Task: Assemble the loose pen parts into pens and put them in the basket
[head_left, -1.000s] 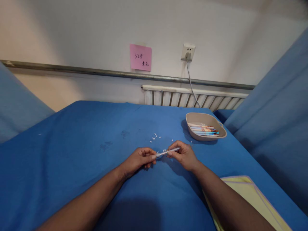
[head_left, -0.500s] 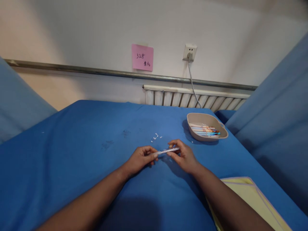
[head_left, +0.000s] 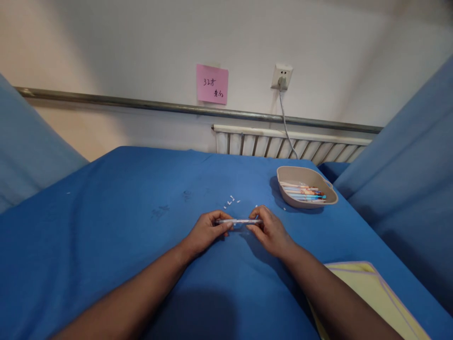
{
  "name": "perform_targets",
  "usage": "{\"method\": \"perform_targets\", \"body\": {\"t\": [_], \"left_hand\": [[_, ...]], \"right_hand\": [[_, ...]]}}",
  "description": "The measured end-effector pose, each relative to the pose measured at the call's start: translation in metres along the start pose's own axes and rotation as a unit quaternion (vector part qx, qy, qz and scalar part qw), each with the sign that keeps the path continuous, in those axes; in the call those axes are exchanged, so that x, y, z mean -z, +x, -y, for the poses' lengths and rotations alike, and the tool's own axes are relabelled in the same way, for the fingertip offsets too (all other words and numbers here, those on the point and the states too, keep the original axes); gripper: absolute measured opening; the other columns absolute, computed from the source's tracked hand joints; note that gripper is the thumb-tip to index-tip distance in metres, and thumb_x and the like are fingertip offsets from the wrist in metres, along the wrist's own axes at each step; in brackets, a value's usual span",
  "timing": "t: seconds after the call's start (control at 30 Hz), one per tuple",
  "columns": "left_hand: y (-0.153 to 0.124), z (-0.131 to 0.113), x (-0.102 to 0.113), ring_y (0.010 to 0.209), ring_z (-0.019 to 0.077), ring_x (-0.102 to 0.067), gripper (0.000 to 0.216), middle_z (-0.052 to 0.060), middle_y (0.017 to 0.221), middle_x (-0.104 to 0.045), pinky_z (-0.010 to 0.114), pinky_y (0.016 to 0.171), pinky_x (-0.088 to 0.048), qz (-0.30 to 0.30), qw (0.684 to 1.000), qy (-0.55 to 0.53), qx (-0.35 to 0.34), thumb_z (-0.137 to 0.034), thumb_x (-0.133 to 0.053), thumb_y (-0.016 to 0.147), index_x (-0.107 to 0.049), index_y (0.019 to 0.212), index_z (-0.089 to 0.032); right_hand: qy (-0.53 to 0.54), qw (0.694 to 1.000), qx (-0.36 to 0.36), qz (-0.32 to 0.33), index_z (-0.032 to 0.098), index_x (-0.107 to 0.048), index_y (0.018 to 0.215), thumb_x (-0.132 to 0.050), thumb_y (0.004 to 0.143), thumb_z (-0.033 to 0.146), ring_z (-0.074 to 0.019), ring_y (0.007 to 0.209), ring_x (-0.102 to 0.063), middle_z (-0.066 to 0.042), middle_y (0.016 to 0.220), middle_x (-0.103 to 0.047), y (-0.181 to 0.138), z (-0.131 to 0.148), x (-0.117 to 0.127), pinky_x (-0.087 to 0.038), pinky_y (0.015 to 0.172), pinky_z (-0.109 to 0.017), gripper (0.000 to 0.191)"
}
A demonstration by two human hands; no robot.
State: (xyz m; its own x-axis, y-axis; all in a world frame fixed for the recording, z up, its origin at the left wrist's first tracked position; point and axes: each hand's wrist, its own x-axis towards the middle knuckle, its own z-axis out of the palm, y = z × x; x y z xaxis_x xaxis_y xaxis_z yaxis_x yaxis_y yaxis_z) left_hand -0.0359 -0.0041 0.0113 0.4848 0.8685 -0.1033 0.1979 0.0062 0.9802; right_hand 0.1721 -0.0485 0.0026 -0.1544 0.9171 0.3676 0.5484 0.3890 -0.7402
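Note:
A slim, pale pen (head_left: 242, 221) lies level between my two hands, just above the blue-covered table (head_left: 134, 189). My left hand (head_left: 207, 230) pinches its left part between thumb and fingers. The right end sits in the closed fingertips of my right hand (head_left: 272, 232), which partly cover it. Past the pen, several tiny white pieces (head_left: 230, 202) are scattered on the cloth. To the right stands a beige basket (head_left: 283, 173) with several pens (head_left: 300, 191) lying in it.
A folded yellow cloth (head_left: 371, 288) lies at the right front, partly under my right forearm. Behind the table are a white radiator (head_left: 262, 141), a metal rail (head_left: 141, 105) and a plugged-in cable (head_left: 286, 125). Blue curtains (head_left: 399, 137) hang at both sides.
The pen has turned from a slight slant to nearly level, and more of it shows across my left fingers. Both hands keep their grip in almost the same place.

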Motion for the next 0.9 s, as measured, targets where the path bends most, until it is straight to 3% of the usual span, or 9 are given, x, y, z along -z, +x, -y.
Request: {"method": "perform_targets", "body": {"t": [0.1, 0.27, 0.37, 0.5, 0.63, 0.7, 0.8, 0.9], "left_hand": [[0.0001, 0.0008, 0.0002, 0.056, 0.0101, -0.052, 0.028, 0.002, 0.069, -0.062, 0.021, 0.053, -0.041, -0.004, 1.0, -0.01, 0.003, -0.037, -0.064, 0.074, -0.063, 0.087, -0.013], [-0.0005, 0.0002, 0.0005, 0.069, 0.0123, -0.056, 0.027, 0.002, 0.077, -0.064, 0.023, 0.063, -0.044, -0.032, 0.999, 0.025, -0.03, -0.033, -0.068, 0.07, -0.065, 0.09, -0.015], [0.0007, 0.0005, 0.0012, 0.057, 0.0103, -0.053, 0.029, 0.002, 0.07, -0.062, 0.021, 0.054, -0.042, -0.002, 1.0, 0.001, 0.011, -0.038, -0.065, 0.073, -0.063, 0.087, -0.013], [0.0011, 0.0001, 0.0013, 0.052, 0.0093, -0.051, 0.03, 0.002, 0.068, -0.062, 0.021, 0.049, -0.039, 0.012, 0.999, -0.014, 0.031, -0.041, -0.062, 0.075, -0.062, 0.085, -0.012], [-0.0003, -0.0021, 0.0, 0.064, 0.0115, -0.055, 0.028, 0.001, 0.074, -0.063, 0.022, 0.06, -0.042, -0.029, 0.999, 0.021, -0.016, -0.034, -0.07, 0.067, -0.064, 0.087, -0.015], [-0.0004, -0.0029, -0.0002, 0.065, 0.0116, -0.055, 0.027, 0.0, 0.073, -0.063, 0.022, 0.061, -0.042, -0.029, 0.999, 0.026, -0.016, -0.034, -0.07, 0.067, -0.065, 0.085, -0.015], [0.0006, -0.0033, 0.0004, 0.055, 0.0101, -0.052, 0.029, 0.001, 0.067, -0.061, 0.022, 0.054, -0.041, -0.004, 1.0, 0.002, 0.021, -0.039, -0.066, 0.071, -0.063, 0.083, -0.013], [0.0011, -0.0035, 0.001, 0.052, 0.0097, -0.051, 0.031, 0.002, 0.066, -0.061, 0.022, 0.051, -0.04, 0.016, 0.999, -0.01, 0.042, -0.043, -0.062, 0.074, -0.062, 0.08, -0.013]], "right_hand": [[-0.015, 1.0, 0.006, 0.01, 0.02, -0.058, 0.083, -0.053, 0.085, 0.029, -0.016, 0.071, -0.055, -0.004, 0.078, -0.061, 0.0008, 0.0006, 0.0009, -0.04, 0.064, -0.027, 0.01], [0.046, 0.995, -0.081, 0.034, 0.02, -0.06, 0.079, -0.053, 0.084, 0.039, -0.0129, 0.055, -0.051, 0.001, 0.063, -0.059, 0.0019, -0.0049, -0.0037, -0.036, 0.052, -0.024, 0.021], [0.039, 0.998, -0.057, 0.01, 0.02, -0.056, 0.092, -0.058, 0.08, 0.035, -0.013, 0.061, -0.053, 0.001, 0.073, -0.06, 0.0008, -0.0031, -0.005, -0.039, 0.057, -0.024, 0.019], [-0.021, 1.0, -0.004, 0.005, 0.02, -0.056, 0.081, -0.055, 0.083, 0.029, -0.0143, 0.069, -0.054, -0.002, 0.075, -0.059, 0.0007, -0.001, -0.003, -0.039, 0.064, -0.025, 0.009], [-0.006, 0.997, -0.06, 0.05, 0.02, -0.059, 0.071, -0.052, 0.085, 0.04, -0.0126, 0.055, -0.05, 0.001, 0.06, -0.057, 0.0022, -0.0049, -0.0047, -0.036, 0.053, -0.024, 0.025], [0.022, 0.995, -0.079, 0.052, 0.02, -0.059, 0.077, -0.053, 0.084, 0.041, -0.012, 0.053, -0.05, 0.002, 0.061, -0.057, 0.0019, -0.0047, -0.0064, -0.036, 0.052, -0.023, 0.022], [0.015, 0.999, -0.041, 0.017, 0.021, -0.056, 0.092, -0.061, 0.079, 0.034, -0.0137, 0.064, -0.054, 0.0, 0.076, -0.06, 0.0001, 0.0003, -0.0061, -0.04, 0.059, -0.025, 0.019], [-0.024, 0.999, 0.02, 0.019, 0.02, -0.058, 0.086, -0.056, 0.082, 0.027, -0.0158, 0.073, -0.055, -0.003, 0.08, -0.06, -0.0006, 0.0046, -0.0031, -0.041, 0.066, -0.027, 0.008]]}}
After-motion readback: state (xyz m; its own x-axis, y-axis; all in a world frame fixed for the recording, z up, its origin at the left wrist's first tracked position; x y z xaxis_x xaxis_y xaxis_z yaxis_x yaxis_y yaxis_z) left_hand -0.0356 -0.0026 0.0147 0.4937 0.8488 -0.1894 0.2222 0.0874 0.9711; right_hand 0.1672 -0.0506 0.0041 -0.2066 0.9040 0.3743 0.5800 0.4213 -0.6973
